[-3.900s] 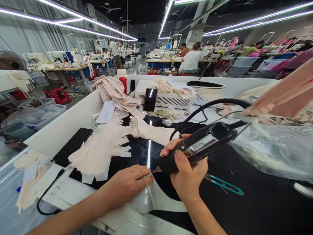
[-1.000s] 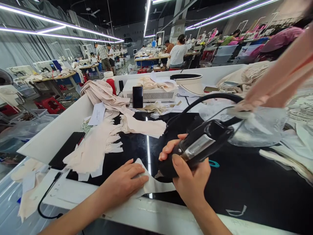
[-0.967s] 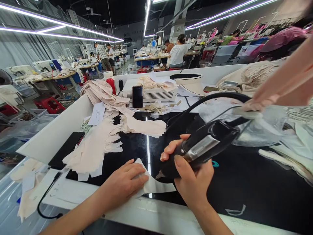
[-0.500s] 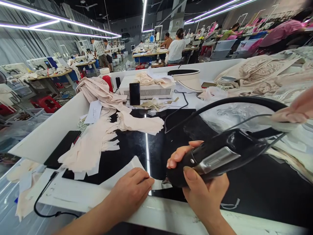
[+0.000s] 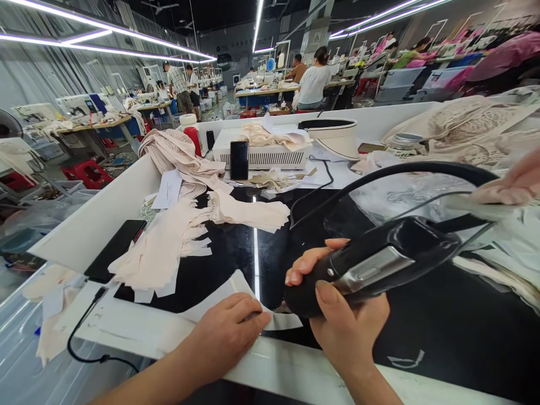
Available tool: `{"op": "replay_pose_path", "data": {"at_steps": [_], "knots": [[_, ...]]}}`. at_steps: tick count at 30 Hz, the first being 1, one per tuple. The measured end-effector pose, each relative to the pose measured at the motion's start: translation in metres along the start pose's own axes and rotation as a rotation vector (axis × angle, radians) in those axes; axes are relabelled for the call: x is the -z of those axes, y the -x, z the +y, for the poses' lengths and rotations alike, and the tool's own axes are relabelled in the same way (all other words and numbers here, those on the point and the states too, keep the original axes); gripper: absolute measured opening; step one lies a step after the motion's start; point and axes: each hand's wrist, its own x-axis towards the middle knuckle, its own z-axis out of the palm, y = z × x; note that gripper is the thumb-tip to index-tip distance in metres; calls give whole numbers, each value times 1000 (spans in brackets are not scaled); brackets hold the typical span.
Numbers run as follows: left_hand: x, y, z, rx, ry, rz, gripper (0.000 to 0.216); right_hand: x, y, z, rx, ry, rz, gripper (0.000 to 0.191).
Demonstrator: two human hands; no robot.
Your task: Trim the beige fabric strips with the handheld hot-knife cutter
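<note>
My left hand point(image 5: 230, 332) lies at the near edge of the black board, fingers bent and pressed together on a curved white fabric piece point(image 5: 236, 284). My right hand point(image 5: 343, 315) is wrapped round a black handheld power tool point(image 5: 371, 261) with a silver plate on its side. The tool's small tip points left and sits at the fabric's upper edge, close to my left fingertips; whether it touches the cloth I cannot tell. One end of the fabric shows below the tip. At the right edge, another person's blurred hand point(image 5: 512, 183) is by the tool's cord point(image 5: 413, 167).
Stacked beige fabric pieces point(image 5: 160, 253) lie left on the black board point(image 5: 426, 315). Beyond them stand a phone point(image 5: 239, 160) and a vented white box point(image 5: 270, 157). A dark tablet-like device point(image 5: 116, 250) rests left. A thin white scrap point(image 5: 405, 360) lies at front right.
The tool and my right hand have shifted slightly left along the fabric, so more of its end shows past the tip. The view has turned a little left. My left hand keeps its hold.
</note>
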Motion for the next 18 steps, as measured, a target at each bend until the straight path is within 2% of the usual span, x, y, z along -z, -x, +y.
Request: {"op": "replay_pose_path", "data": {"at_steps": [7, 18], "knots": [[-4, 1, 1, 22, 8, -7, 26, -2, 0, 1, -11, 21, 7, 29], [-4, 4, 1, 40, 19, -4, 26, -13, -1, 5, -18, -17, 6, 33]]}}
